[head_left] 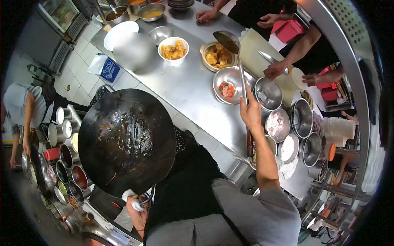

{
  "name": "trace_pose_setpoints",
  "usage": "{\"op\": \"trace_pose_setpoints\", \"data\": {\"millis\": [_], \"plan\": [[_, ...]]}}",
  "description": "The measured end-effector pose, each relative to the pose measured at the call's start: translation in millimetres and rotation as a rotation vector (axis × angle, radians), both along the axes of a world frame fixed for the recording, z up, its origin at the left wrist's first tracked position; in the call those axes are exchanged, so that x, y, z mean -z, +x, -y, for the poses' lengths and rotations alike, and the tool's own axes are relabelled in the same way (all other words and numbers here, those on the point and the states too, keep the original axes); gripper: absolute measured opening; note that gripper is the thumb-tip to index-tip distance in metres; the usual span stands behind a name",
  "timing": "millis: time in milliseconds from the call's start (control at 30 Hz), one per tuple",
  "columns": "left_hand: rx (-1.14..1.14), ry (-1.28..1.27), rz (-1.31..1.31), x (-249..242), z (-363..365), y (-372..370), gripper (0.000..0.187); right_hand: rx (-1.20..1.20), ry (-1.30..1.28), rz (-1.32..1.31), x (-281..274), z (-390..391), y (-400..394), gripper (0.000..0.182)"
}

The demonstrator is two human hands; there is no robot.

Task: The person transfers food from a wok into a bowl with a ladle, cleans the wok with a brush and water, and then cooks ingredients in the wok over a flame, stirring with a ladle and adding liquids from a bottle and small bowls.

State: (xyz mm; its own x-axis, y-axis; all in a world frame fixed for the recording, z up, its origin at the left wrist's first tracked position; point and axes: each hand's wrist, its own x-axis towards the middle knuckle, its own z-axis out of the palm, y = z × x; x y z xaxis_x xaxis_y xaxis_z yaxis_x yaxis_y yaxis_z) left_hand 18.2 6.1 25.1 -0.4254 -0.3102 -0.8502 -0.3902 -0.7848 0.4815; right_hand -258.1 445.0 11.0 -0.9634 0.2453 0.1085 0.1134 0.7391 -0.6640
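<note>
My left hand [137,213] is closed around the handle of a black wok [160,143], with a white cloth [134,201] bunched in the grip. The wok is tilted and shows a shiny, oily inside with a few scraps stuck to it. My right hand [250,112] grips the long handle of a ladle [226,42], whose dark bowl hangs over the rim of a round pot [204,52] of browned food pieces [217,57]. Below the handle sits a steel bowl [232,76] with red and pale bits. A white tub [173,61] holds similar browned pieces to the left.
The steel table [197,96] runs diagonally ahead. Several steel bowls [269,93] crowd its right side. A person's hand [276,69] is by a knife [267,56] on the cutting board [252,47]. Sauce pots [79,177] stand left, near another person [24,104].
</note>
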Motion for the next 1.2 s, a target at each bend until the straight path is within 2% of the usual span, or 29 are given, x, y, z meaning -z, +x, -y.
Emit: {"op": "trace_pose_setpoints", "data": {"millis": [33,100,167,233,300,333,367,433,467,500,567,600,633,667,700,733,767,800,833,867,900,967,1000,1033,1067,1100,1133,1167,1200], "plan": [[0.0,-0.004,0.007,-1,-1,4,0.014,-0.019,0.035,-0.059,-3,1,-1,0.051],[0.021,0.009,-0.011,-9,-7,6,0.014,0.007,-0.039,0.08,-8,-4,0,0.051],[-0.098,-0.088,0.026,-18,-21,5,0.016,-0.05,0.013,-0.063,0,-6,0,0.05],[-0.169,-0.103,0.038,-19,-29,9,0.016,-0.045,0.017,-0.082,0,-2,1,0.05],[-0.207,-0.113,0.093,-26,-41,12,0.015,-0.047,-0.053,0.068,-14,1,-1,0.05],[-0.279,-0.151,0.072,-40,-56,0,0.016,-0.019,-0.088,0.246,-31,8,-4,0.05],[-0.297,-0.156,0.074,-38,-55,5,0.016,-0.038,-0.092,0.248,-24,12,-4,0.05],[-0.289,-0.099,0.108,-27,-54,15,0.017,-0.039,-0.099,-0.124,16,9,-1,0.048],[-0.26,-0.078,0.077,-36,-57,12,0.018,-0.175,0.018,-0.385,50,-5,-9,0.053],[-0.257,-0.07,0.076,-36,-55,16,0.018,-0.174,0.026,-0.386,36,0,-11,0.053],[-0.177,-0.008,0.028,-30,-46,31,0.017,0.095,-1.089,0.161,-4,22,-9,0.049],[-0.159,0.004,0.016,-22,-39,48,0.017,0.088,-1.282,0.134,-5,28,-12,0.033],[-0.18,-0.004,0.046,-9,-29,70,0.017,-0.019,-1.57,0.118,26,13,-16,0.017],[-0.177,-0.008,0.091,1,-18,77,0.017,-0.425,-1.969,0.343,54,-2,-18,0.024],[-0.194,-0.199,0.136,-3,-23,74,0.036,-0.366,-2.091,0.375,60,3,-13,0.032],[-0.149,-0.163,0.157,14,-4,97,0.038,-0.333,-2.26,0.384,53,19,0,0.033],[-0.119,-0.136,0.182,29,17,122,0.041,-0.348,-2.26,0.462,39,37,17,0.037],[-0.096,-0.131,0.179,18,18,128,0.041,-0.484,-2.138,0.398,41,55,34,0.032],[-0.087,-0.127,0.02,-5,11,135,0.03,-0.237,-2.078,0.209,-7,93,62,0.035],[-0.089,-0.126,-0.141,-19,11,146,0.025,-0.354,-1.998,0.228,-10,109,85,0.039],[-0.1,-0.13,-0.153,-14,26,157,0.025,-0.48,-1.918,0.24,-8,124,101,0.046],[-0.116,-0.159,0.095,-5,59,190,0.029,-0.62,-1.74,0.386,-16,147,142,0.047],[-0.005,-0.732,0.083,9,48,203,0.038,-0.629,-1.648,0.462,-24,161,163,0.055],[-0.022,-0.73,0.077,14,70,221,0.038,-0.734,-1.468,0.523,-22,174,181,0.056],[0.035,-0.316,-0.038,19,107,244,0.037,-0.797,-1.347,0.61,-20,190,198,0.053],[0.086,0.089,-0.157,17,128,263,0.035,-0.895,-1.062,0.614,-16,208,212,0.052],[0.003,0.007,-0.001,6,132,272,0.033,-1.079,-0.93,0.507,-21,234,220,0.049],[-0.048,-0.008,-0.013,0,118,277,0.033,-1.198,-0.834,0.431,-16,259,234,0.038],[-0.154,-0.268,-0.196,-6,96,280,0.025,-1.242,-0.823,0.546,-11,282,247,0.033]]}}
